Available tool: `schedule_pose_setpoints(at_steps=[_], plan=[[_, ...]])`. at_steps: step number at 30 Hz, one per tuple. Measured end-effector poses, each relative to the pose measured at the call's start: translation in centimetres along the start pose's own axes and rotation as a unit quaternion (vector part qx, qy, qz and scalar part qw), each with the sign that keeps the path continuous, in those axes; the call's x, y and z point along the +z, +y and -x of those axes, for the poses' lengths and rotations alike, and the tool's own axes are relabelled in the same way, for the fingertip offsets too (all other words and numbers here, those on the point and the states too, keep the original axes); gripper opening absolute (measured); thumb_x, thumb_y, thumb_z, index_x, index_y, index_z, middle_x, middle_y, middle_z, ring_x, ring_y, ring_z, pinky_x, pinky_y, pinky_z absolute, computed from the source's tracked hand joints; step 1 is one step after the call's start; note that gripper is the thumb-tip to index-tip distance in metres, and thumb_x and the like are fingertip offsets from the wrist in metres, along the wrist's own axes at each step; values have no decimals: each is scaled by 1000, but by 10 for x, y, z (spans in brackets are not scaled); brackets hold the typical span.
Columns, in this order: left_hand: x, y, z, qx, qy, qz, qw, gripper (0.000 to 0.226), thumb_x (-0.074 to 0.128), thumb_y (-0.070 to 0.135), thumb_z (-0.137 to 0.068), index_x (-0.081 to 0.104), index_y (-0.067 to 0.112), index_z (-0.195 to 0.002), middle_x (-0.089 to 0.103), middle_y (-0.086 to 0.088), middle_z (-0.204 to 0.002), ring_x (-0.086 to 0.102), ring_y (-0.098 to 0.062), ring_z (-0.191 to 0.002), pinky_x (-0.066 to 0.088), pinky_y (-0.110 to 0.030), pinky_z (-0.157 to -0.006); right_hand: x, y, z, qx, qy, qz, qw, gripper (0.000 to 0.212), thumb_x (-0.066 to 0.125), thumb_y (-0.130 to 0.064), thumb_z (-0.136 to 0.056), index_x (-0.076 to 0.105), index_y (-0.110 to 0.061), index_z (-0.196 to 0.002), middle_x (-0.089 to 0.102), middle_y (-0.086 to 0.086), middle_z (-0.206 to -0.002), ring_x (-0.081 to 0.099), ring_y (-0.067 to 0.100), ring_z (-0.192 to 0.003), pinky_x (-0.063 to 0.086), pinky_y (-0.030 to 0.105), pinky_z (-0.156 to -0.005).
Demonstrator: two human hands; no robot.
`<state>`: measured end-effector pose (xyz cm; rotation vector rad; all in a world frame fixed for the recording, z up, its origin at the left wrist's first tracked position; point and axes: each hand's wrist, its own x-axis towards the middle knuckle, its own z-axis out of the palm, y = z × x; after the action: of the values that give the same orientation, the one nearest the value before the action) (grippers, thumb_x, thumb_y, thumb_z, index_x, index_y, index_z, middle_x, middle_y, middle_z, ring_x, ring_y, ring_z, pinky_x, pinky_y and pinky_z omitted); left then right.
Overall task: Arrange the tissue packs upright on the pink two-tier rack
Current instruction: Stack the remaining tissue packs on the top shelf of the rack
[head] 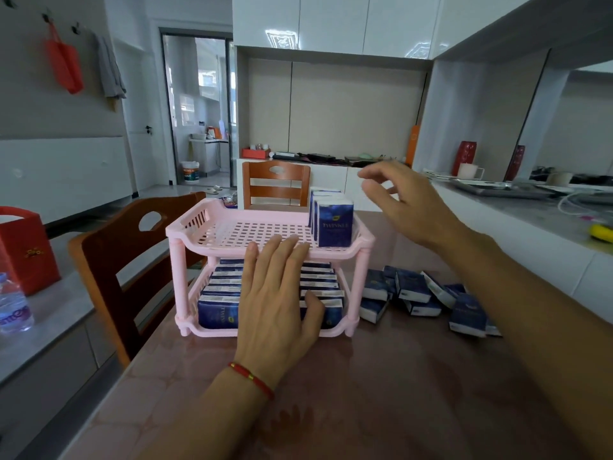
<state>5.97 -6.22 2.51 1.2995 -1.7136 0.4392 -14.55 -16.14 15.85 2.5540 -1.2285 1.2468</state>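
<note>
While left hand lies flat on slatted plastic rack | right hand loose, empty

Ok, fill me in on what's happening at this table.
A person is loading blue tissue packs onto a pink two-tier rack. The bottom tier is filled with packs. On the top tier a short row of upright packs stands at the right end. The left hand rests flat against the rack's front, fingers straight, while the right hand hovers open and empty just right of that row. More loose packs lie on the table to the right.
</note>
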Motion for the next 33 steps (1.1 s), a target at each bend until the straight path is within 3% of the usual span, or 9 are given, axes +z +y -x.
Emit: schedule_pose_setpoints(at_steps=[6, 10, 15, 19, 22, 24, 27, 30, 33], plan=[[-2, 7, 2, 40, -4, -7, 999, 63, 60, 19, -81, 49, 9, -143, 44, -11, -153, 31, -29, -149, 13, -56, -124, -37, 55, 109, 58, 4, 81, 995, 26, 51, -29, -99, 65, -17, -117, 62, -3, -110, 58, 13, -98, 49, 33, -86], [0, 37, 10, 114, -48, 56, 991, 57, 57, 18, -83, 54, 7, -139, 49, -11, -149, 39, -28, -143, 23, -49, -123, -64, 94, 189, 139, -23, 201, 969, 15, 64, -20, -89, 68, -21, -104, 66, -1, -103, 58, 23, -97, 47, 37, -80], [20, 86, 25, 180, -165, 116, 963, 56, 63, 12, -74, 59, 12, -129, 56, -3, -136, 47, -23, -132, 30, -33, -118, -89, 109, 241, 244, -61, 291, 923, 30, 65, -35, -83, 69, -26, -111, 67, 1, -112, 56, 26, -107, 45, 43, -87], [47, 121, 31, 164, -241, 147, 945, 47, 62, 23, -77, 58, 22, -124, 55, 5, -127, 51, -15, -122, 41, -29, -105, -91, 113, 258, 394, 17, 279, 876, 45, 63, -45, -80, 61, -24, -119, 56, 8, -126, 47, 33, -120, 45, 46, -92], [69, 153, 31, 147, -264, 165, 939, 45, 67, 21, -75, 62, 20, -120, 59, 2, -123, 51, -17, -117, 28, -9, -100, -92, 115, 265, 458, -6, 327, 827, 66, 61, -51, -81, 42, -20, -135, 42, 15, -134, 41, 37, -123, 42, 49, -94], [80, 172, 29, 151, -263, 160, 939, 46, 71, 18, -73, 64, 16, -119, 62, -2, -119, 52, -18, -112, 19, -1, -92, -92, 119, 270, 482, -37, 334, 809, 67, 54, -52, -87, 34, -16, -139, 39, 20, -138, 41, 41, -124, 41, 53, -97], [87, 181, 30, 169, -272, 149, 936, 46, 70, 21, -76, 62, 18, -122, 61, 0, -121, 54, -18, -112, 22, -8, -88, -97, 130, 279, 494, -49, 308, 812, 67, 57, -51, -87, 32, -16, -139, 39, 23, -141, 40, 43, -125, 42, 55, -99], [86, 174, 33, 154, -265, 169, 937, 44, 70, 18, -77, 63, 19, -120, 60, 2, -121, 48, -11, -112, 22, 0, -93, -103, 129, 277, 500, -32, 276, 820, 65, 60, -52, -84, 38, -14, -132, 44, 20, -135, 41, 40, -121, 44, 51, -96], [82, 168, 35, 128, -250, 193, 940, 41, 67, 16, -79, 63, 18, -119, 60, 2, -122, 47, -11, -114, 18, 4, -97, -109, 116, 269, 463, 54, 311, 828, 51, 57, -49, -84, 47, -17, -123, 53, 16, -124, 48, 38, -114, 44, 49, -90]])
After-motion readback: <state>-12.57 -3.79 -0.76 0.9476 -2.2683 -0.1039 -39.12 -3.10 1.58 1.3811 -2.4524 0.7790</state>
